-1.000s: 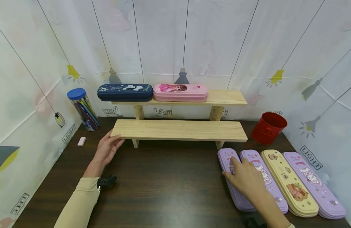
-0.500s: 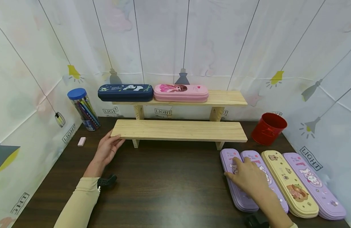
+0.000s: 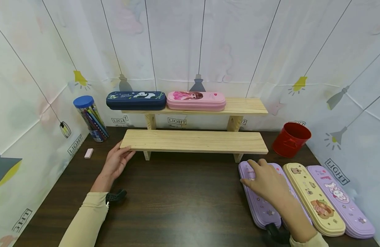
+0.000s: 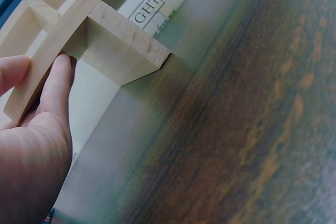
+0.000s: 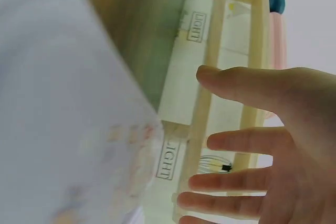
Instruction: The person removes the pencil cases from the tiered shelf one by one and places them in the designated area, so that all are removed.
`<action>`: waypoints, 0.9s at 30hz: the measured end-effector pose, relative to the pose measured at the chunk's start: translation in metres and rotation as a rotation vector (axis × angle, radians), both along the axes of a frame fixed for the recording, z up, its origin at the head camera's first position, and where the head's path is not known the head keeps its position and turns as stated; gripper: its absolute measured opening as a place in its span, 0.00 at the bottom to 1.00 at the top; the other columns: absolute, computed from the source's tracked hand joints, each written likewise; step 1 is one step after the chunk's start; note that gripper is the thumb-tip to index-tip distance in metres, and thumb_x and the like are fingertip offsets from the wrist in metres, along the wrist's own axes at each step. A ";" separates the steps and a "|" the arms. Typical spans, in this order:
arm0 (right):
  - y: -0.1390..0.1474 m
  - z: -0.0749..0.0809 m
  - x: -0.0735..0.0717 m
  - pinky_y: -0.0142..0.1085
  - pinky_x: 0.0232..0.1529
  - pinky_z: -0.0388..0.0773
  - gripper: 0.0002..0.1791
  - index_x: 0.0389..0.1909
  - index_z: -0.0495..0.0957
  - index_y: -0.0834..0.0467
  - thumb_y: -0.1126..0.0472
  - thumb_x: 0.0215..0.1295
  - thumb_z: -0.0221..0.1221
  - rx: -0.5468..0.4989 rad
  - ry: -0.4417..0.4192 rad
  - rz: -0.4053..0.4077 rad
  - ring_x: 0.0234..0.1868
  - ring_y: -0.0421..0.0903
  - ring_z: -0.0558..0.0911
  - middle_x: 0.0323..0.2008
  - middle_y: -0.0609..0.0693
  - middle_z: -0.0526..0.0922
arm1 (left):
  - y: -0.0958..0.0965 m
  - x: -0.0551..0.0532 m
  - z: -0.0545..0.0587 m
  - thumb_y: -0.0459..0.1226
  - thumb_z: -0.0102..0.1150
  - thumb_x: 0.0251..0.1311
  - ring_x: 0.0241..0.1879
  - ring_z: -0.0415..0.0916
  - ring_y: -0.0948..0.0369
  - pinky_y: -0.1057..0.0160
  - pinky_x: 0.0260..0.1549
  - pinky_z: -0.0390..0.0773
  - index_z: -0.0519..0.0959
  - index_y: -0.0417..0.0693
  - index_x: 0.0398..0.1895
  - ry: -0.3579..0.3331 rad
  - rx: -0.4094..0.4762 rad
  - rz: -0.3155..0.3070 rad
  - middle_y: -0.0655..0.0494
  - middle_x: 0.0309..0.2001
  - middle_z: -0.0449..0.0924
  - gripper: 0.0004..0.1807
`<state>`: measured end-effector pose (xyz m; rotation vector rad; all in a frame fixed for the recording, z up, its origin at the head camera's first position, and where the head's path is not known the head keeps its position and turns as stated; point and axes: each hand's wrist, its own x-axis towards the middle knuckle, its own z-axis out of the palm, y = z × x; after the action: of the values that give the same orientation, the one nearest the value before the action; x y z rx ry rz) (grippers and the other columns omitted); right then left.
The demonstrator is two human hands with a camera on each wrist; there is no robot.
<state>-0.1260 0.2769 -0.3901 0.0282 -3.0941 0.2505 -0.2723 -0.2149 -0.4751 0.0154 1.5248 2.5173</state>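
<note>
The left hand [image 3: 117, 160] grips the left front corner of a two-tier wooden shelf's lower board [image 3: 193, 141], with fingers on both faces of the wood, as the left wrist view shows. The right hand [image 3: 268, 181] grasps nothing: its fingers are extended and spread, and it lies over the leftmost purple pencil case [image 3: 261, 207], though whether it touches the lid I cannot tell. That case lies lengthwise on the dark wood-grain table [image 3: 177, 199], in front of the shelf's right end. Just beside it, partly hidden by the hand and forearm, is a second purple pencil case [image 3: 279, 168], followed rightward by a yellow pencil case [image 3: 311, 195] with bear drawings and a third purple pencil case [image 3: 341, 202]. Behind this row stands a red metal bucket [image 3: 291, 140], near the shelf's right end. On the shelf's upper board [image 3: 245, 107], a navy panda pencil case [image 3: 136, 101] sits left of a pink pencil case [image 3: 196, 102] printed with a doll-like figure. Left of the shelf are a blue-lidded clear canister [image 3: 91, 118] of pencils and a small pink eraser [image 3: 88, 153]. A lamp-print curtain [image 3: 177, 41] surrounds the table.
</note>
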 end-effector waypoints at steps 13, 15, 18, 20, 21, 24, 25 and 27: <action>-0.031 0.027 -0.034 0.56 0.43 0.84 0.37 0.66 0.73 0.54 0.45 0.57 0.69 0.047 0.132 0.200 0.51 0.59 0.80 0.57 0.61 0.78 | 0.000 0.000 -0.001 0.31 0.47 0.74 0.53 0.80 0.70 0.67 0.62 0.74 0.41 0.53 0.81 0.000 0.020 0.005 0.42 0.78 0.43 0.39; -0.035 0.030 -0.043 0.56 0.47 0.83 0.37 0.66 0.73 0.54 0.46 0.57 0.69 0.050 0.172 0.244 0.52 0.59 0.80 0.57 0.60 0.78 | 0.000 0.000 -0.002 0.31 0.48 0.74 0.53 0.80 0.69 0.67 0.61 0.75 0.41 0.54 0.81 -0.005 0.019 0.010 0.43 0.77 0.45 0.39; -0.040 0.036 -0.057 0.57 0.53 0.80 0.36 0.66 0.73 0.55 0.47 0.57 0.70 0.042 0.223 0.311 0.53 0.59 0.79 0.58 0.60 0.78 | 0.000 0.000 -0.002 0.32 0.48 0.74 0.53 0.80 0.69 0.68 0.60 0.77 0.42 0.54 0.81 -0.008 0.017 0.013 0.43 0.77 0.46 0.39; -0.042 0.040 -0.066 0.57 0.54 0.79 0.35 0.66 0.73 0.55 0.48 0.57 0.69 0.034 0.249 0.356 0.54 0.60 0.79 0.58 0.60 0.78 | -0.001 -0.001 -0.002 0.32 0.48 0.74 0.53 0.80 0.69 0.68 0.60 0.77 0.41 0.54 0.81 -0.009 0.018 0.014 0.43 0.78 0.45 0.39; -0.043 0.043 -0.070 0.58 0.55 0.79 0.35 0.66 0.73 0.55 0.48 0.58 0.69 0.027 0.255 0.376 0.55 0.60 0.79 0.58 0.60 0.78 | -0.001 -0.001 -0.002 0.31 0.48 0.74 0.53 0.80 0.69 0.68 0.60 0.77 0.41 0.54 0.81 -0.009 0.019 0.013 0.42 0.78 0.44 0.39; -0.045 0.051 -0.082 0.60 0.59 0.76 0.34 0.66 0.73 0.56 0.49 0.60 0.67 0.016 0.264 0.422 0.58 0.61 0.77 0.59 0.60 0.77 | -0.001 -0.001 -0.002 0.31 0.48 0.74 0.53 0.80 0.69 0.69 0.60 0.77 0.41 0.53 0.81 -0.003 0.017 0.012 0.41 0.78 0.43 0.40; -0.046 0.054 -0.086 0.60 0.60 0.76 0.34 0.66 0.73 0.56 0.49 0.61 0.67 0.009 0.263 0.430 0.58 0.61 0.77 0.60 0.61 0.77 | -0.001 -0.001 -0.002 0.31 0.48 0.74 0.53 0.80 0.69 0.69 0.60 0.77 0.41 0.53 0.81 -0.002 0.016 0.011 0.41 0.79 0.43 0.40; -0.047 0.060 -0.093 0.60 0.61 0.75 0.34 0.67 0.73 0.55 0.49 0.61 0.67 0.000 0.269 0.440 0.60 0.61 0.76 0.61 0.61 0.76 | -0.001 -0.002 -0.002 0.31 0.47 0.74 0.53 0.80 0.69 0.69 0.60 0.77 0.40 0.53 0.81 0.003 0.013 0.008 0.41 0.79 0.42 0.40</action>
<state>-0.2193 0.2304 -0.3304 0.6853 -2.7819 0.2347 -0.2738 -0.2162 -0.4773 0.0147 1.5128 2.5343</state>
